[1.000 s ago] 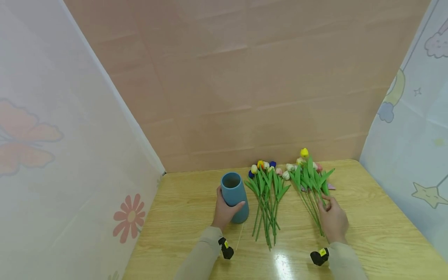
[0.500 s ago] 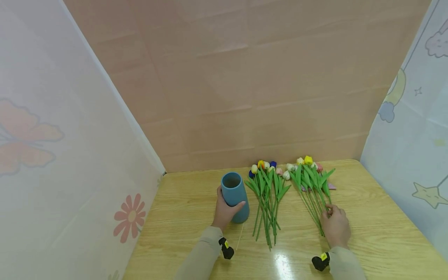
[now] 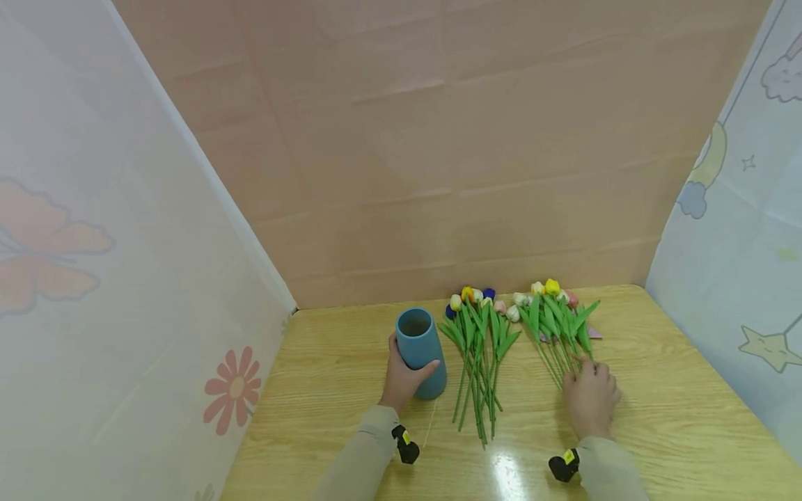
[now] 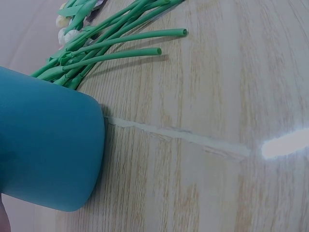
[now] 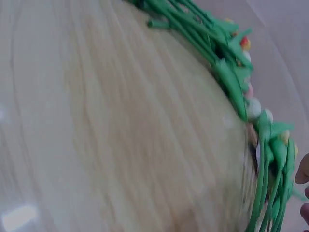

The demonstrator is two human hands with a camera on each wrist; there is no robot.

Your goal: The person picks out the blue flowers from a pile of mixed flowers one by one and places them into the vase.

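Observation:
My left hand [image 3: 404,379] grips a blue vase [image 3: 421,351] around its side, thumb across the front; the vase stands upright with its mouth facing up. In the left wrist view the lower part of the vase [image 4: 48,140] fills the left side. Over the stems of the right bunch of artificial tulips [image 3: 554,316] lies my right hand [image 3: 590,396], which covers their lower ends. The right wrist view catches its fingertips [image 5: 303,170] at the edge, beside the green stems [image 5: 270,188]. This bunch carries white, yellow and pink heads.
A second bunch of tulips [image 3: 479,348] lies between the vase and the right bunch, with blue, orange, white and pink heads. A pale strip [image 4: 178,135] marks the wooden table [image 3: 338,348] by the vase. Cloth walls [image 3: 438,174] enclose the back and sides.
The right hand drew a yellow tulip down toward me, level with the other heads, then shifted slightly left and forward over the stems. The left hand and vase stayed still.

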